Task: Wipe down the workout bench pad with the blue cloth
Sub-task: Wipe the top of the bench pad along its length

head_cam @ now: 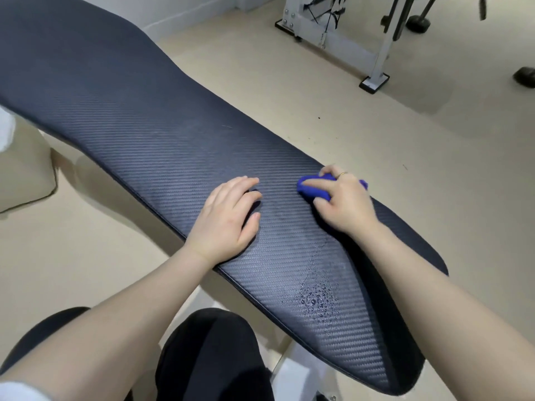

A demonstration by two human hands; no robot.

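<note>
The long dark bench pad (pixel 139 123) with a carbon-weave texture runs from the upper left to the lower right. My right hand (pixel 344 204) presses a bunched blue cloth (pixel 314 188) onto the pad near its far edge; a ring shows on one finger. My left hand (pixel 228 218) lies flat on the pad by the near edge, fingers apart, holding nothing. A patch of water droplets (pixel 317 299) sits on the pad nearer to me, with a faint wet trail leading up toward the cloth.
Beige floor (pixel 318 96) surrounds the bench. A white machine frame (pixel 333 27) with black feet stands at the upper right. A beige cushion (pixel 26 175) lies at the left. My dark-trousered knees (pixel 214 357) are just below the pad's near end.
</note>
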